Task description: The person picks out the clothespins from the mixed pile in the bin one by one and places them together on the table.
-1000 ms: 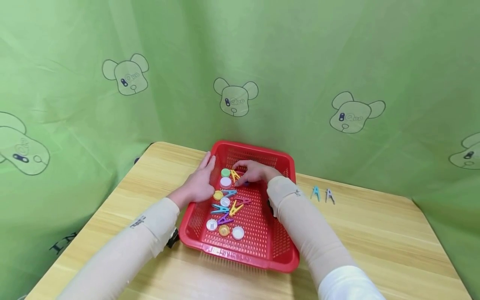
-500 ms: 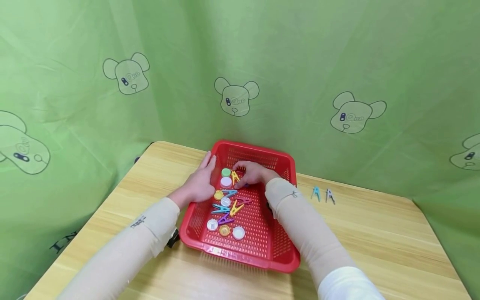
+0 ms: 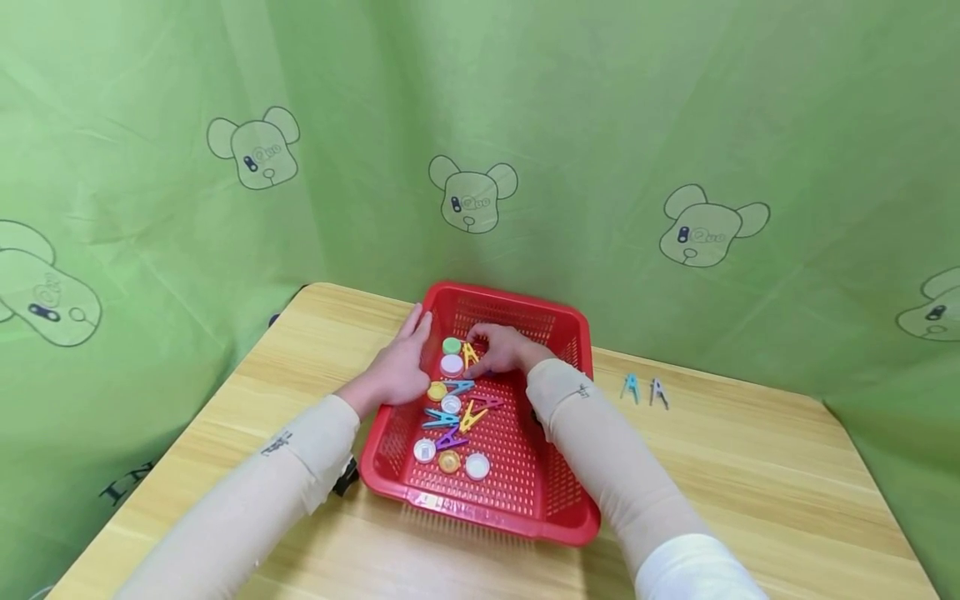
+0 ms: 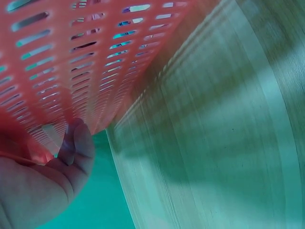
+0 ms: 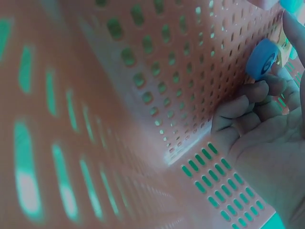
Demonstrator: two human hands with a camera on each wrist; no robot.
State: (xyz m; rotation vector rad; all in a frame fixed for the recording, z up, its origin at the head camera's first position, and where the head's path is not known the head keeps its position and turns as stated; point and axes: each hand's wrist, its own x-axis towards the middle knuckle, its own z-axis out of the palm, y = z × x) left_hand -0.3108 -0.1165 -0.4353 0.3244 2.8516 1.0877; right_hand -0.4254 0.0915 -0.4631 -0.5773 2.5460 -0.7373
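Observation:
A red plastic basket point(image 3: 491, 525) stands on the table with several clothespins and bottle caps inside. My left hand point(image 3: 397, 367) grips its left rim; in the left wrist view the fingers point(image 4: 78, 143) bend against the outer wall. Inside the far half, my right hand point(image 3: 502, 348) has its thumb and index finger around a yellow clothespin point(image 3: 470, 355); the exact contact is partly hidden. Beside that hand lie a green cap point(image 3: 452, 346) and a pinkish-white cap point(image 3: 452, 365). A blue cap point(image 5: 262, 59) shows by the right fingertips in the right wrist view.
Nearer in the basket lie a purple clothespin point(image 3: 451, 439), another yellow clothespin point(image 3: 472, 415) and a white cap point(image 3: 477, 467). On the wooden table point(image 3: 750, 467), right of the basket, are a blue clothespin point(image 3: 631, 387) and a grey one point(image 3: 658, 392). Green curtain point(image 3: 585, 100) hangs behind.
The right hand and forearm have shifted slightly left, the thumb drawing nearer the yellow clothespin's lower end. The left hand and basket stay where they were.

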